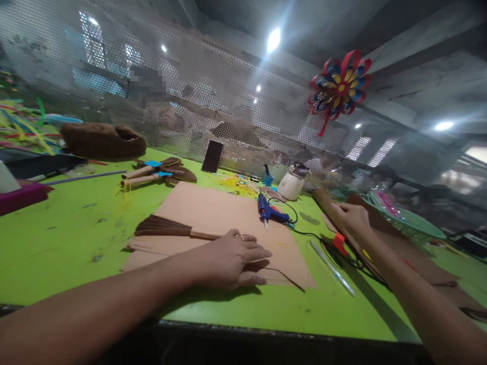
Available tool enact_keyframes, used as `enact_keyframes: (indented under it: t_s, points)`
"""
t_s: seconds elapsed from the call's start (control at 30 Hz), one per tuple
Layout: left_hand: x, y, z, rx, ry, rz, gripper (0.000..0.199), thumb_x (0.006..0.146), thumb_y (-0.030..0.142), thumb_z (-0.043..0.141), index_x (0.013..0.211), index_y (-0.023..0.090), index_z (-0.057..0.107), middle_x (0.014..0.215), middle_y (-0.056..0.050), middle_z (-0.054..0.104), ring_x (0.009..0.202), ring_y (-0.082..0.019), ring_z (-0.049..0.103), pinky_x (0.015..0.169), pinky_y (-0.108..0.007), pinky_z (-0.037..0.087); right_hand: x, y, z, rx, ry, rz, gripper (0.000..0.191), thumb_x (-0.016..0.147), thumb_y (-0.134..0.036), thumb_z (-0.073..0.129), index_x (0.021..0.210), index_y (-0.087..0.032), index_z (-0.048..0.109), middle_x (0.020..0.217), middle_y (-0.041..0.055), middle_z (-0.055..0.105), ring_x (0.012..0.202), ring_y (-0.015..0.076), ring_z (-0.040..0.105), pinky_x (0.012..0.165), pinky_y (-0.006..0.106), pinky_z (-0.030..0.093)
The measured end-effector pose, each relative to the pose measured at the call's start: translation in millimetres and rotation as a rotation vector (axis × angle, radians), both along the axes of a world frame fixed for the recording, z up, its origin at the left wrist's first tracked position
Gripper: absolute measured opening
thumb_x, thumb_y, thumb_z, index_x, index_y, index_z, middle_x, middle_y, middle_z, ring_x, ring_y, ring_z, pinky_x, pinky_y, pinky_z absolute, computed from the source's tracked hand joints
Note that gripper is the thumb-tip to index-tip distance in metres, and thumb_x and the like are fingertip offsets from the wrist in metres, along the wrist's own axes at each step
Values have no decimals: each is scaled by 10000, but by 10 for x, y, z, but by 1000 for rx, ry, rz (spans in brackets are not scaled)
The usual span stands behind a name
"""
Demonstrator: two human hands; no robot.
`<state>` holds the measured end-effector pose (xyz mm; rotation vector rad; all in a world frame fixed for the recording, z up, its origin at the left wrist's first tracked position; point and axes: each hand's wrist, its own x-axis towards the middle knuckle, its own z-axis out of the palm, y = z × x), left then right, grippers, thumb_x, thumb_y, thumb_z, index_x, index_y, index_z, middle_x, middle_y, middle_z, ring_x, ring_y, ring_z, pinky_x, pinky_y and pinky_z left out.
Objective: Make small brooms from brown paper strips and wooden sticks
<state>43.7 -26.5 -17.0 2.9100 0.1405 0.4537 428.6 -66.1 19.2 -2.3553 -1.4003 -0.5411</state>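
Beneath the left hand [238,256]: tan sheets [213,203], smooth and papery, square-cornered; palm down, fingers slightly spread, gripping nothing visible.
Left of that hand: the pleated fan [163,226], dark brown, ridged folds flaring away from it.
Fan's long axis: roughly left to right, tan handle [209,235] pointing to the knuckles.
Nearer hand: the left, by far.
Right hand [352,219]: well apart, farther forward, fingers curled at the brown sheets [422,258]; whether pinched on an edge, I cannot tell.
Between the hands: a slim silvery pen [333,268].
Beyond the left hand: a glue gun [271,210], glossy blue plastic.
Under everything: the counter [68,263], flat, bright green, stained.
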Motion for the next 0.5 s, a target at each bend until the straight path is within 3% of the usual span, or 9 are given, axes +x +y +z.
enact_keyframes:
  t_s: [0.07,0.17,0.23,0.37,0.5]
  points:
    - [21,7,-6,-27,7,-1,382,921,436,375,1223,246,512,1258,-47,568,1135,-220,489,925,-325,319,-437,-258,-8,7,42,115,418,881,-437,399,910,-149,700,799,75,711,739,192,642,632,255,460]
    - [37,19,8,-88,-14,34,408,938,382,336,1270,195,480,1266,-90,553,1127,-197,499,948,-298,330,-1164,-623,-127,-127,138,662,307,861,-410,482,908,-175,673,899,79,696,785,192,614,711,290,468]
    - [12,38,47,-125,-58,115,436,932,370,334,1306,174,442,1289,-106,525,1153,-195,480,960,-290,332,-1534,-780,-231,-294,36,830,222,863,-359,510,925,-187,636,971,80,663,884,206,571,787,323,440]
    - [-148,150,173,-145,-19,299,464,870,385,412,1272,163,479,1230,-110,563,1059,-206,526,875,-286,381,-1801,-847,-360,-422,-137,815,152,878,-270,500,800,-175,590,846,64,628,838,207,531,758,316,405]
    - [-352,347,221,-159,176,444,293,770,316,478,939,154,655,820,-62,672,686,-162,557,588,-247,365,-1779,-785,-336,-478,-316,810,198,894,-169,439,791,-159,608,777,75,617,782,200,530,719,296,370]
